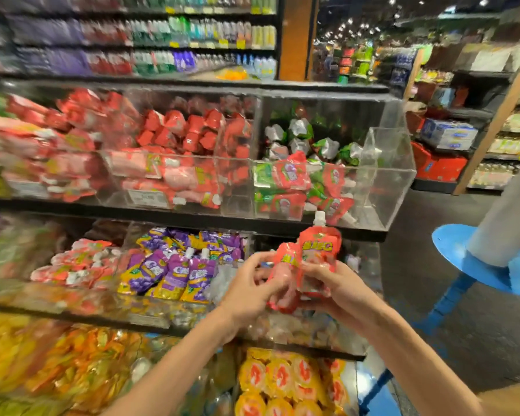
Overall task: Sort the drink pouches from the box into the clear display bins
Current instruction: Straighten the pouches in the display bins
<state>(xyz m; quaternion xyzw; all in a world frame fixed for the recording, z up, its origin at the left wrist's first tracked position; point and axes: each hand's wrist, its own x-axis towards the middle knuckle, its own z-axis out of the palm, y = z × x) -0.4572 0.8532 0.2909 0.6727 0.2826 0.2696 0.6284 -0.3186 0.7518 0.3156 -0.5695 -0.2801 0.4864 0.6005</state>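
Both of my hands hold red drink pouches in front of the shelving. My left hand (254,283) grips the lower red pouch (282,283), which tilts left. My right hand (333,283) grips an upright red pouch (320,250) with a white spout on top. Straight above them stands a clear display bin (382,178) at the right end of the upper shelf, partly filled with red and green pouches. Left of it, other clear bins (174,163) are packed with red pouches. The box is mostly out of view.
The middle shelf holds purple grape pouches (174,271) and pink pouches (78,265); yellow packs (285,385) fill the bottom row. A blue step stool (475,259) stands on the aisle floor to the right, with a person's leg (505,211) on it. A cardboard corner (514,397) shows at bottom right.
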